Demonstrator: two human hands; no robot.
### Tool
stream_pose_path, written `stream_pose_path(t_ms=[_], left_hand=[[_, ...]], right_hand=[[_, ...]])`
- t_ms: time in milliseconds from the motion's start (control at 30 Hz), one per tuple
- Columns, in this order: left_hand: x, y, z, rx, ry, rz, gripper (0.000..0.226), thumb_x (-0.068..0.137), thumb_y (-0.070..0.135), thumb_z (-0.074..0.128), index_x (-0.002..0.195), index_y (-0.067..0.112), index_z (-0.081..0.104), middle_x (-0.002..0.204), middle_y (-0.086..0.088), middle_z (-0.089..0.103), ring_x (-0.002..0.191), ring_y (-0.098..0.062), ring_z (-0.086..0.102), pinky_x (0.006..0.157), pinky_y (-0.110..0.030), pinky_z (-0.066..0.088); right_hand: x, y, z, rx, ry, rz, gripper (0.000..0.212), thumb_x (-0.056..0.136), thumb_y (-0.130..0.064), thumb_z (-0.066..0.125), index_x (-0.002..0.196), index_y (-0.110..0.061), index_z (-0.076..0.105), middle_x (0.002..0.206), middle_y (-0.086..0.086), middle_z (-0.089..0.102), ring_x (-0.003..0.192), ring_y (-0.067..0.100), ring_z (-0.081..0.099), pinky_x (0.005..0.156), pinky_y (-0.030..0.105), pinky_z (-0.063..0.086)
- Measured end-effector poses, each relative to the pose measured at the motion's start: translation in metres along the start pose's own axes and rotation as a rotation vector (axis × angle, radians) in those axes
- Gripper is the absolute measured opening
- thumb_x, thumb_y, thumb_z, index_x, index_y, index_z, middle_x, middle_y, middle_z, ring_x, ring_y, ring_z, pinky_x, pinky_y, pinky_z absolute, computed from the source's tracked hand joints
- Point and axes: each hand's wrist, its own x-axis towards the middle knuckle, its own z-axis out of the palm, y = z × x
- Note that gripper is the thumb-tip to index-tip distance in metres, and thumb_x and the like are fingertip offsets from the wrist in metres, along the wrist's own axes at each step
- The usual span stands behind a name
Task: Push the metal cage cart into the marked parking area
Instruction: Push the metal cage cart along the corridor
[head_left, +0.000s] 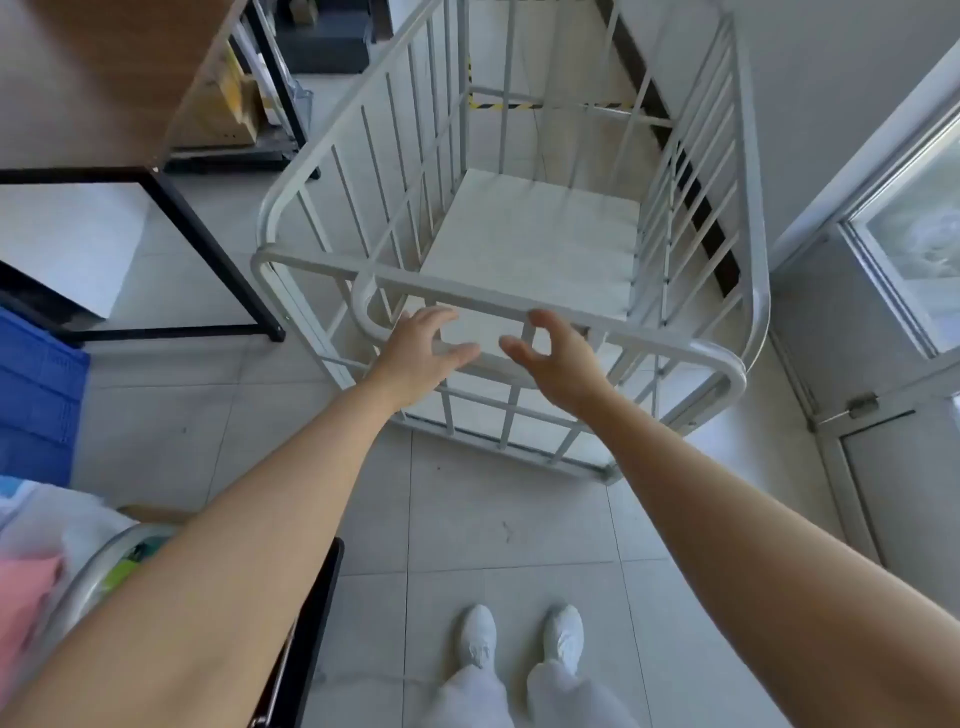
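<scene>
- While the cart (519, 244) stood mid-view with its far end toward 12 o'clock, both arms were stretched out to its near top rail (467, 297).
- The left hand (421, 348) was open with fingers spread, just below the rail, and gripped nothing.
- The right hand (556, 358) was open too, its fingers loosely curved beside an upright bar. Whether a fingertip touched the rail could not be told.
- Striped tape (498, 105) lay on the floor at 12 o'clock, seen through the far bars. The cart's far end seemed at or just short of it.
- A table (78, 78) stood at 10 o'clock, a blue crate (36, 395) at 9 and a door (914, 234) at 3.
- The step in hand looked like taking hold of the rail, with the push not yet begun.
- The next move probably called for both hands to close on the rail, then a straight shove toward 12 o'clock. The cart would need to clear the table leg on one side and the wall (831, 104) on the other.
</scene>
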Motion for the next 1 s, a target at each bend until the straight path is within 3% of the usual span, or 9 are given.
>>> stream_pose_path(t_ms=[67,167,367,467,567,633,800,1000], left_hand=[[0.003,-0.007,0.001,0.169,-0.094,-0.016,0.061,0.092,0.039,0.056,0.145,0.014,0.038,0.154,-0.001,0.032,0.147,-0.023,0.015,0.119,-0.036,0.007],[0.013,-0.021,0.008,0.219,-0.165,-0.057,0.059,0.092,0.038,0.057,0.144,0.015,0.039,0.154,-0.001,0.033,0.148,-0.027,0.009,0.119,-0.039,0.006],[0.023,-0.031,0.016,0.242,-0.108,-0.019,0.048,0.093,0.028,0.058,0.138,0.012,0.049,0.146,-0.005,0.045,0.141,-0.024,0.031,0.118,-0.03,0.012],[0.025,-0.03,0.021,0.22,-0.041,0.006,0.041,0.092,0.021,0.06,0.131,0.008,0.057,0.138,-0.006,0.055,0.134,-0.025,0.042,0.116,-0.026,0.013],[0.03,-0.029,0.023,0.27,-0.007,-0.009,0.038,0.093,0.02,0.058,0.13,0.011,0.06,0.136,-0.004,0.057,0.134,-0.025,0.041,0.113,-0.026,0.02],[0.036,-0.031,0.024,0.286,0.007,-0.015,0.035,0.094,0.019,0.056,0.128,0.013,0.062,0.134,-0.002,0.06,0.135,-0.025,0.041,0.111,-0.027,0.024],[0.046,-0.03,0.026,0.219,0.039,0.002,0.031,0.092,0.011,0.058,0.121,0.006,0.066,0.117,-0.005,0.07,0.119,-0.028,0.054,0.112,-0.028,0.028],[0.072,-0.03,0.027,0.206,0.018,-0.027,0.033,0.094,0.011,0.057,0.126,0.008,0.063,0.114,-0.005,0.072,0.123,-0.024,0.05,0.112,-0.029,0.029]], right_hand=[[0.004,0.006,0.007,-0.12,-0.074,0.03,0.068,0.09,-0.049,0.055,0.145,-0.015,0.035,0.15,0.005,0.038,0.14,0.022,0.032,0.111,0.034,0.029],[0.013,0.018,0.016,-0.192,-0.145,0.093,0.068,0.091,-0.049,0.054,0.146,-0.016,0.034,0.152,0.006,0.035,0.142,0.022,0.028,0.112,0.035,0.027],[0.028,0.03,0.021,-0.234,-0.155,0.107,0.062,0.091,-0.042,0.057,0.143,-0.016,0.039,0.147,0.006,0.04,0.139,0.023,0.031,0.108,0.034,0.032],[0.034,0.045,0.026,-0.339,-0.155,0.063,0.037,0.093,-0.032,0.055,0.123,-0.011,0.059,0.123,0.011,0.057,0.123,0.029,0.045,0.101,0.033,0.035],[0.037,0.057,0.029,-0.448,-0.134,-0.036,0.025,0.097,-0.026,0.049,0.102,-0.008,0.065,0.098,0.012,0.065,0.105,0.03,0.054,0.109,0.03,0.022],[0.04,0.06,0.029,-0.445,-0.122,-0.068,0.025,0.098,-0.026,0.049,0.101,-0.007,0.065,0.096,0.012,0.067,0.103,0.028,0.056,0.114,0.03,0.014],[0.05,0.061,0.023,-0.47,-0.104,-0.104,0.027,0.098,-0.028,0.048,0.105,-0.008,0.064,0.095,0.013,0.07,0.101,0.028,0.059,0.115,0.027,0.01],[0.069,0.063,0.016,-0.457,-0.086,-0.121,0.026,0.098,-0.028,0.049,0.105,-0.009,0.064,0.092,0.012,0.072,0.1,0.027,0.061,0.117,0.028,0.01]])
